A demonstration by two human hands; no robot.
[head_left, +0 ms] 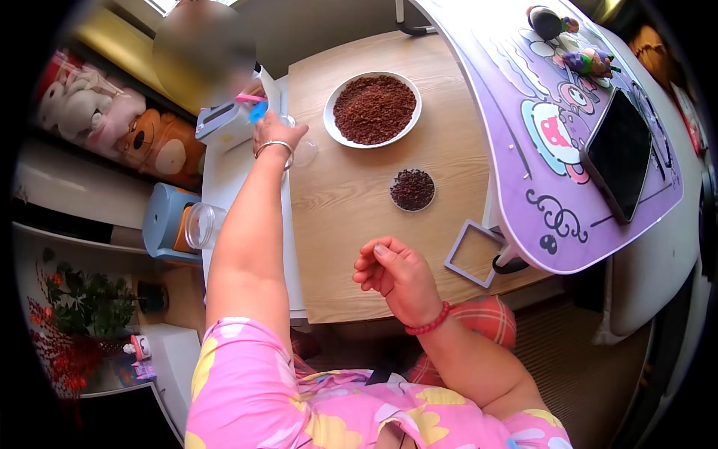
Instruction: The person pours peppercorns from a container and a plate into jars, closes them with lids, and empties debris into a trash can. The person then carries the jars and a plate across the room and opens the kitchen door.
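By the left hand (275, 135) sits a clear container (305, 153).

Legible text, brands and numbers: none; printed marks on the purple tabletop (516, 217), located forward and to the right of the right hand (396, 273), are pictorial only; nearest that hand, black curled scrollwork (555, 213) stands above a small dark emblem (548, 244), and neither resolves into letters; farther forward of the hand, a pink cartoon motif (555, 131) is printed on the same surface; no caption can be read beside it.
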